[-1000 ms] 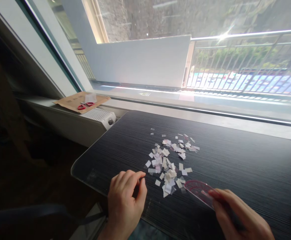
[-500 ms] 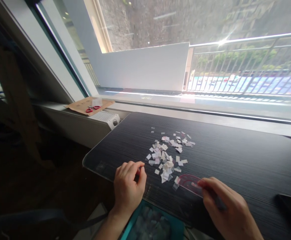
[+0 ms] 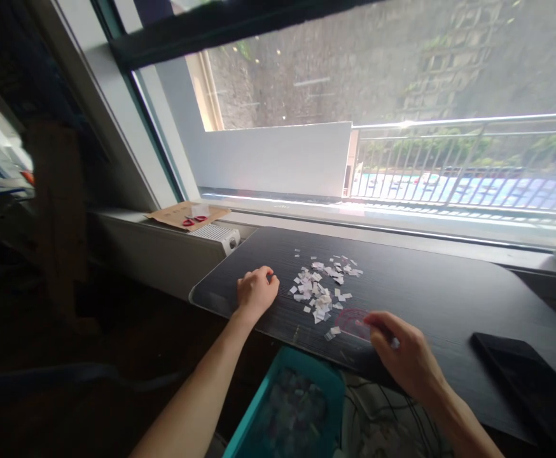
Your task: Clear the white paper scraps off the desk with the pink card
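Dozens of pale paper and film scraps (image 3: 323,300) are spread on the dark table (image 3: 430,280) in a loose heap, from whose middle the clock is read here. The hands are held well apart, one on either side. At four o'clock a pink translucent sheet (image 3: 352,321) is pinched by its near end between the thumb and fingers of the right hand (image 3: 404,343); its far edge is set just beside a few strays at five o'clock. At nine o'clock the left hand (image 3: 259,287) is curled near the scraps; whether anything is gripped in it cannot be told. At six, below the table edge, a teal bin (image 3: 338,385) is seen, part-filled with small bits.

The step in hand is judged to be the herding of scraps with the sheet's edge. For any further stroke, the edge would need to be kept low and flat, lest thin pieces be slid over.
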{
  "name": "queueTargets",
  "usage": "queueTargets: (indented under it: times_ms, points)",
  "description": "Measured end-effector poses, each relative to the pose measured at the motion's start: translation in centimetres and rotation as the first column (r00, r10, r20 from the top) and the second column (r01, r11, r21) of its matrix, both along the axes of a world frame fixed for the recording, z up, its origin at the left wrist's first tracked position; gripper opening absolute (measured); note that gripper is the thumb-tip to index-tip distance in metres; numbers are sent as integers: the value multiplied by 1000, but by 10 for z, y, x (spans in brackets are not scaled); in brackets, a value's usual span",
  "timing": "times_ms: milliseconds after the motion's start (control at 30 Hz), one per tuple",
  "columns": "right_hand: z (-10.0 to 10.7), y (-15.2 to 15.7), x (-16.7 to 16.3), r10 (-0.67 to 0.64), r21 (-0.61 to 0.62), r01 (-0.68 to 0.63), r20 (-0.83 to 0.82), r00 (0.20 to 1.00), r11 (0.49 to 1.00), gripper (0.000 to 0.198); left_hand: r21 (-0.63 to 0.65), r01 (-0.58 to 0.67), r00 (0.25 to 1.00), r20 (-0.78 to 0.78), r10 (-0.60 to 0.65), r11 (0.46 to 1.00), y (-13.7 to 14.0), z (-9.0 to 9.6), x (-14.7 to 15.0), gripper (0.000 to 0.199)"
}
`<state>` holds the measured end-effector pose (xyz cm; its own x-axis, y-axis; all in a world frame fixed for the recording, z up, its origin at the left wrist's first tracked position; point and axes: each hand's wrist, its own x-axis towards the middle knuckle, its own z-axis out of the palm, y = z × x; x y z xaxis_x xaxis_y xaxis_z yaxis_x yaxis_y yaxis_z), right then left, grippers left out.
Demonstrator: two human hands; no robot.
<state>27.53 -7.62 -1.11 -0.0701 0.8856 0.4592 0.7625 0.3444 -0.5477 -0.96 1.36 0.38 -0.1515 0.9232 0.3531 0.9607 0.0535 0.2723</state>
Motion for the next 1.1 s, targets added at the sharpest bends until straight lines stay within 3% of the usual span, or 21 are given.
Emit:
queueTargets:
  times_ms: [200,433,933,1100]
  points:
    - [-6,0,-2,-129,17,129,-7,992,992,21,-20,-70,991,-119,68,997,5,-4,-5,21]
    - [1,11,-19,81,95,-89,82,993,991,22,-31,19,978,-207,-25,999,5,-7,0,20]
    - [7,-12,-22,175,16,-176,65,982,984,19,-46,37,979,-198,-45,998,8,-8,-2,21]
    - [6,-23,-16,121,44,-122,19,992,992,19,-56,30,982,-187,-40,998,7,-6,-2,22]
